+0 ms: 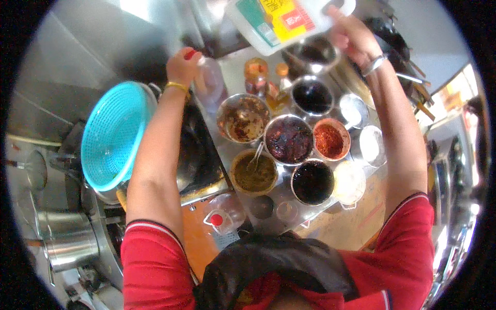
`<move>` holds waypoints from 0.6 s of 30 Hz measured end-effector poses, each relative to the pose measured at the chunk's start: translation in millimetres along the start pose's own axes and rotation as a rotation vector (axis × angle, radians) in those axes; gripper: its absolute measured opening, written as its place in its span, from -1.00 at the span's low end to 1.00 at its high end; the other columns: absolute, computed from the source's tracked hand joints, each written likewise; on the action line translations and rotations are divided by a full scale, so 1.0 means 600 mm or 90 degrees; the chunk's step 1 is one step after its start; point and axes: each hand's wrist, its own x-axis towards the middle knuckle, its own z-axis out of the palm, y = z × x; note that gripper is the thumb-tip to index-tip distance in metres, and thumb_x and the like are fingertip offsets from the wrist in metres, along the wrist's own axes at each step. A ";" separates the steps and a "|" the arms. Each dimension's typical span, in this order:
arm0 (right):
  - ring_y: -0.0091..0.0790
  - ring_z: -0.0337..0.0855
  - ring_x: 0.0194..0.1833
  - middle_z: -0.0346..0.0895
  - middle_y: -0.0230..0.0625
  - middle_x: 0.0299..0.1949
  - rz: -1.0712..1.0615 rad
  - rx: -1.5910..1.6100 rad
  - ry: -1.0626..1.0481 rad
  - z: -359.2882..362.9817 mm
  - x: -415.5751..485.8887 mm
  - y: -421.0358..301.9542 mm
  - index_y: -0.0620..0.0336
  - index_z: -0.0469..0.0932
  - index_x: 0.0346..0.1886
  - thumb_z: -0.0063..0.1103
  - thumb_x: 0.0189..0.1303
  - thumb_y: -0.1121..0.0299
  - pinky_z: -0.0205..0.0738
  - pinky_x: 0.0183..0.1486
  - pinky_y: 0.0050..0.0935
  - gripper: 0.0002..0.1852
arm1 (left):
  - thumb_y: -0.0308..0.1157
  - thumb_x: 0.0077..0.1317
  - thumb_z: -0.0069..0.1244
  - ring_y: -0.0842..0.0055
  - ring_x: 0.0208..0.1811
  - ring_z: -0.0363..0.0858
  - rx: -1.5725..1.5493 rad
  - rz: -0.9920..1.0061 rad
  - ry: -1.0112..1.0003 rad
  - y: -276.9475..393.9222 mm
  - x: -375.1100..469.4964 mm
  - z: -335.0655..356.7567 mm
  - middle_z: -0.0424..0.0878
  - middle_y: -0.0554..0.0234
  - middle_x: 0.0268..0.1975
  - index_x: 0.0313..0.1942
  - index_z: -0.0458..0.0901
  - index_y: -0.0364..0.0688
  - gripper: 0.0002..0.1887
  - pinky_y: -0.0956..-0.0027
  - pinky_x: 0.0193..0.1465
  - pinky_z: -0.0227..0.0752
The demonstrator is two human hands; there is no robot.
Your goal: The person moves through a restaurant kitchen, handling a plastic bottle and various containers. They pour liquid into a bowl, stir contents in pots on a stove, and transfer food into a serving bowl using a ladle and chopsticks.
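Note:
My left hand is around the top of a clear plastic bottle, near its red cap. Up at the top right, my right hand grips the handle of a large white plastic jug with a green and yellow label, tilted above the steel pots. Between my arms are a bowl of dark red chili sauce, a bowl of red chili paste, a greenish-brown sauce with a spoon, a black sauce and a stained metal bowl.
A turquoise plastic colander stands left of my left arm, beside a dark greasy stove area. Small sauce bottles stand behind the bowls. A clear jug with a red cap is low in the middle; a steel pot sits lower left.

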 end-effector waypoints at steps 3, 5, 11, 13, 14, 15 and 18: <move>-0.75 0.05 -0.73 0.09 -0.65 -0.71 -0.010 -0.005 -0.007 -0.013 -0.039 -0.029 0.14 0.41 -0.30 0.10 0.18 0.16 -0.16 -0.71 -0.72 -0.75 | -0.16 0.04 0.08 0.33 -0.30 0.62 0.122 0.069 -0.024 -0.013 0.007 0.032 0.65 0.15 -0.33 -0.31 0.64 -0.15 -0.71 0.36 -0.16 0.45; -0.72 0.25 -0.72 0.28 -0.50 -0.69 0.048 0.032 0.019 -0.016 -0.067 -0.057 0.20 0.35 -0.45 0.03 0.22 0.23 0.08 -0.73 -0.76 -0.75 | -0.13 0.05 0.05 0.27 -0.27 0.59 0.140 0.090 -0.023 -0.019 0.005 0.042 0.64 0.12 -0.31 -0.29 0.63 -0.15 -0.69 0.30 -0.14 0.43; -0.70 0.19 -0.77 0.23 -0.51 -0.74 0.088 -0.125 0.053 -0.017 -0.064 -0.038 0.22 0.34 -0.33 -0.06 0.27 0.19 -0.03 -0.80 -0.75 -0.74 | -0.12 0.09 0.01 0.19 -0.24 0.56 0.113 0.085 0.044 -0.036 0.016 0.037 0.62 0.09 -0.30 -0.28 0.62 -0.13 -0.70 0.23 -0.13 0.41; -0.70 0.19 -0.77 0.23 -0.50 -0.76 0.048 -0.033 0.052 -0.015 -0.049 -0.012 0.22 0.33 -0.31 -0.07 0.27 0.17 -0.04 -0.82 -0.75 -0.73 | -0.12 0.11 -0.01 0.20 -0.26 0.56 0.188 0.084 -0.067 -0.039 0.014 0.042 0.61 0.11 -0.30 -0.29 0.62 -0.12 -0.71 0.24 -0.15 0.43; -0.69 0.20 -0.78 0.23 -0.50 -0.76 0.041 -0.031 0.068 -0.013 -0.044 -0.002 0.23 0.33 -0.29 -0.07 0.27 0.17 -0.05 -0.82 -0.75 -0.72 | -0.18 0.15 0.00 0.27 -0.29 0.58 0.197 0.143 0.002 -0.039 0.009 0.048 0.61 0.11 -0.31 -0.31 0.61 -0.16 -0.75 0.31 -0.21 0.44; -0.69 0.20 -0.78 0.23 -0.50 -0.76 0.034 -0.029 0.085 -0.012 -0.040 0.004 0.23 0.33 -0.27 -0.07 0.27 0.16 -0.06 -0.83 -0.75 -0.72 | -0.18 0.15 -0.02 0.26 -0.26 0.57 0.222 0.157 -0.011 -0.039 0.008 0.052 0.60 0.12 -0.28 -0.27 0.60 -0.14 -0.75 0.30 -0.19 0.44; -0.68 0.22 -0.76 0.27 -0.48 -0.70 0.079 -0.125 0.061 -0.011 -0.034 0.010 0.23 0.30 -0.20 -0.05 0.26 0.19 -0.02 -0.80 -0.76 -0.73 | -0.21 0.17 -0.06 0.24 -0.18 0.55 0.272 0.197 -0.027 -0.037 -0.003 0.060 0.58 0.13 -0.19 -0.16 0.54 -0.11 -0.72 0.28 -0.14 0.44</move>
